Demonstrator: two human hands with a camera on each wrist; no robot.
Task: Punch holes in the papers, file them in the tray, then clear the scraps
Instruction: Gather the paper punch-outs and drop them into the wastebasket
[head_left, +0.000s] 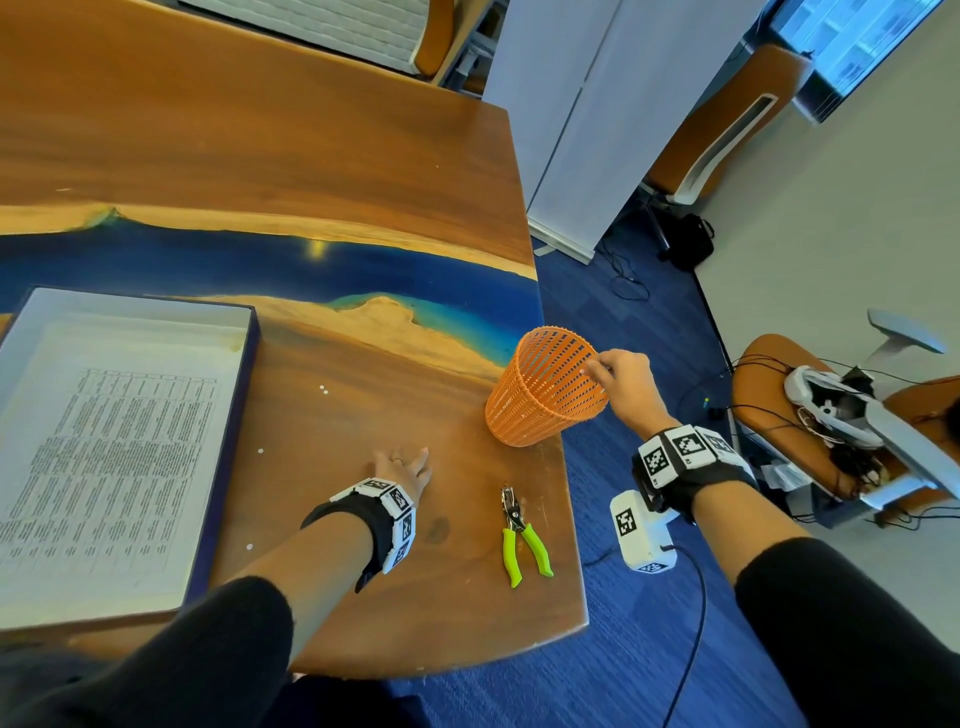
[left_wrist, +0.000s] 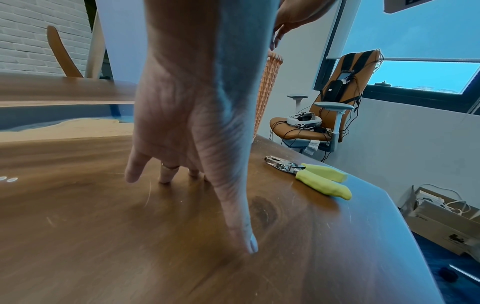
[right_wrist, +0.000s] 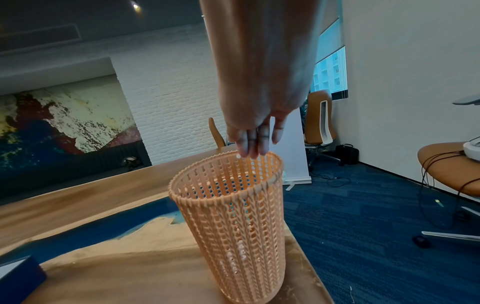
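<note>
Behind the left hand (left_wrist: 192, 115), basket (left_wrist: 267, 86) half-hidden

White brick wall (right_wrist: 166, 107), blue carpet (head_left: 623, 675) — tan office chairs (left_wrist: 335, 115), bright window (left_wrist: 426, 76).

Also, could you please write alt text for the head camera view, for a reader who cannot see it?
A person's right hand touches the rim of a tilted orange plastic mesh wastebasket near the wooden table's right edge. Their left hand presses flat on the table near small white paper scraps, a green-handled hole punch and a dark blue tray holding printed papers.
</note>
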